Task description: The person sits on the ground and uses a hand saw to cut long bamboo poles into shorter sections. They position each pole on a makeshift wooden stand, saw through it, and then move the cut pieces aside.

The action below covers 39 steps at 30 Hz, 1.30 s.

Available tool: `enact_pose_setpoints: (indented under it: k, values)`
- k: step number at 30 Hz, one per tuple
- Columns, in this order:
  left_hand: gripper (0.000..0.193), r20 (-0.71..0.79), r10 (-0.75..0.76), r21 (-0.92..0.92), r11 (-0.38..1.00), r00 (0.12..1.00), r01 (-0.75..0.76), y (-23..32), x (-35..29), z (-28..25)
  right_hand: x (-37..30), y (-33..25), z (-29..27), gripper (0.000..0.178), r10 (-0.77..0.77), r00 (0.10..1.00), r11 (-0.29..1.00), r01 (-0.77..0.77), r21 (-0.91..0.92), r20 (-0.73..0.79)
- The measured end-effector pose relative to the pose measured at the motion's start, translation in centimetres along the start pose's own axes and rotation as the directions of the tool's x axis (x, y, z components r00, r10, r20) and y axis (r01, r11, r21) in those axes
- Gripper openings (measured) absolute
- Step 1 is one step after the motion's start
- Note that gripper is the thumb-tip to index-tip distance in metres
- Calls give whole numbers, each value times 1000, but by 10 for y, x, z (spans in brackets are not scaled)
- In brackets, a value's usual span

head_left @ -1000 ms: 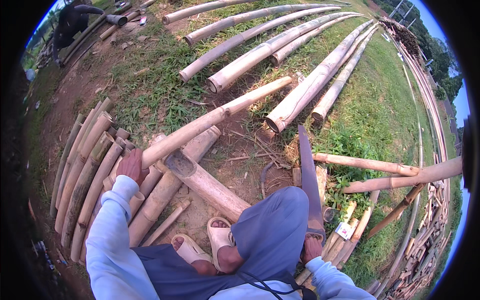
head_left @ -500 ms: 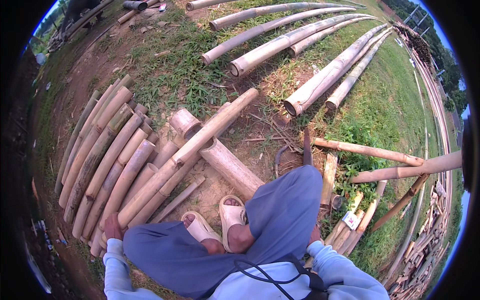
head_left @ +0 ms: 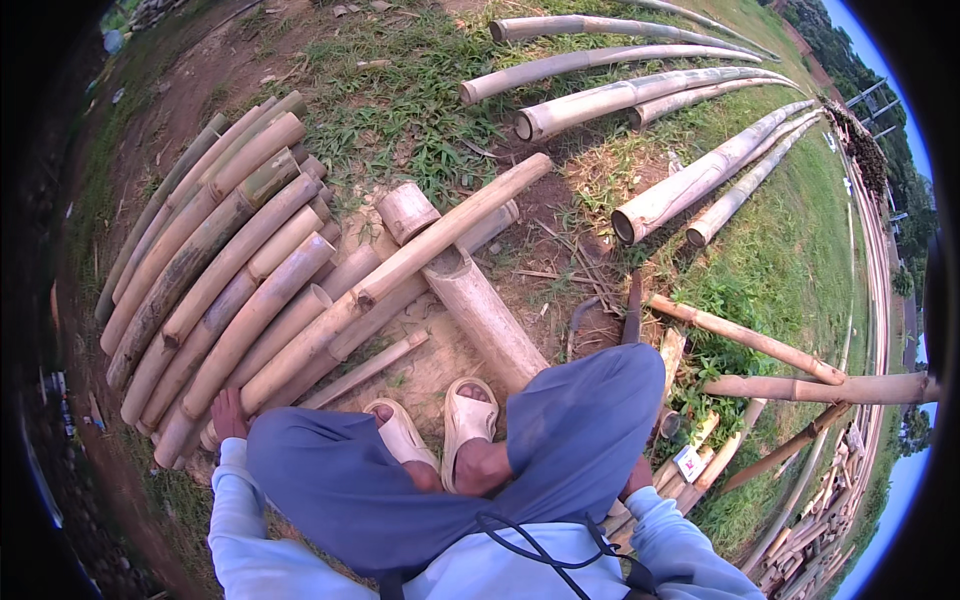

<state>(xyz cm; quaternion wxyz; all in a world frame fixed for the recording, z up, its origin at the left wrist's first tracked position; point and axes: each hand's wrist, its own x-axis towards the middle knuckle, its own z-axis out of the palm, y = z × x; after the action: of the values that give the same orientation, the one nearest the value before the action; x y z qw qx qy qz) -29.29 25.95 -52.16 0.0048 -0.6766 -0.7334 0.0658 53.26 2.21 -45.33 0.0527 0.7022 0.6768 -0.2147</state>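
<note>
My left hand (head_left: 228, 414) lies against the near end of a long, pale bamboo pole (head_left: 455, 228), beside my left knee. Its fingers look stretched out rather than wrapped round. That pole slants away to the right, resting across other bamboo. Under its far part are a short, thick bamboo piece (head_left: 408, 212) and a wide bamboo trough (head_left: 490, 318), open at its far end. My right hand (head_left: 638, 476) is down beside my right knee, near several bamboo pieces (head_left: 722, 455); the leg and sleeve hide its fingers.
A stack of cut bamboo lengths (head_left: 235, 235) lies at the left. Long bamboo poles (head_left: 690, 170) stretch over the grass at the far right. A dark blade (head_left: 633, 310) stands beyond my right knee. A bamboo frame (head_left: 780, 388) and a small white packet (head_left: 689, 463) are at the right.
The whole view has shifted and turned slightly, with more of the right side's ground showing. Both hands stay in about the same places beside the knees.
</note>
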Motion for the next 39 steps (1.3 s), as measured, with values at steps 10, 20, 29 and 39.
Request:
enact_pose_setpoints:
  k: [10,20,29,39]
  values:
    - [70,-32,39,-253,966,999,-46,44,13,-72,12,26,-8,48,92,993,996,-90,-24,73]
    - [32,-230,307,10,950,923,-313,90,-42,55,141,-15,-162,20,428,647,776,94,623,-631]
    - [22,9,176,-188,967,984,-171,175,-19,86,292,-282,-145,26,-575,757,691,652,311,-310]
    - [18,-267,211,-178,948,940,-264,188,-27,24,334,-333,-22,42,-695,703,718,672,-180,-149]
